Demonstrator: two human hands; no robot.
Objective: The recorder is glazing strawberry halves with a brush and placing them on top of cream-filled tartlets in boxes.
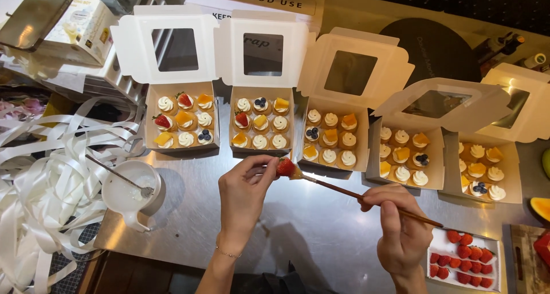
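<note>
Left hand (245,186) pinches a strawberry piece (285,167) at its fingertips; right hand (401,228) grips a thin brush (366,198), bristles touching the berry. Open boxes of cream tartlets (260,124) lie just beyond both hands. Risk: a slick glazed berry could slip onto the steel worktop (321,225).

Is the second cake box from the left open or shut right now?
Open. The second box has its windowed lid folded back upright behind it, and the nine little cream cakes inside show uncovered, some topped with fruit.
</note>
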